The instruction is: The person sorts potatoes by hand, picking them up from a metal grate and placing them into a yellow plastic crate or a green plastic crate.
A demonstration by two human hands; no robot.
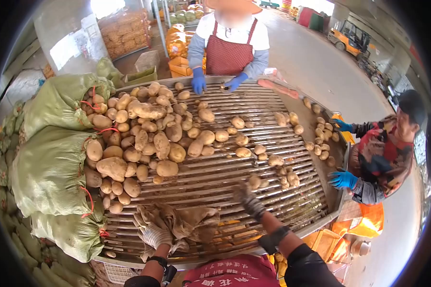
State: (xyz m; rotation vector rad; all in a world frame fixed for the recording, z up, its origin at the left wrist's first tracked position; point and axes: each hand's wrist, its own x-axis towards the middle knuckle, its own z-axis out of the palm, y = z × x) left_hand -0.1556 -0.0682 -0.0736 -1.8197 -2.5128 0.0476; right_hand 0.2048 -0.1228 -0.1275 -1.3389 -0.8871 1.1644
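My left hand (156, 236), in a pale knitted glove, is closed on a crumpled brown cloth (196, 224) lying on the slatted sorting table (191, 191). My right hand (250, 203), in a dirty dark glove, reaches over the slats. Its fingers are smeared by motion, so I cannot make out their pose. Just beyond its fingertips lie a potato (255, 181) and a small clump of knobbly potatoes (288, 178). A large heap of potatoes (148, 129) covers the table's left side, and single potatoes are scattered over the middle.
Green sacks (48, 167) with red ties line the left edge. Across the table, a person in blue gloves (198, 81) handles something dark. At right, another person's gloved hand (342, 179) rests by the rim, near more potatoes (323, 136). Orange crates (323, 243) stand below; a forklift (352, 38) is behind.
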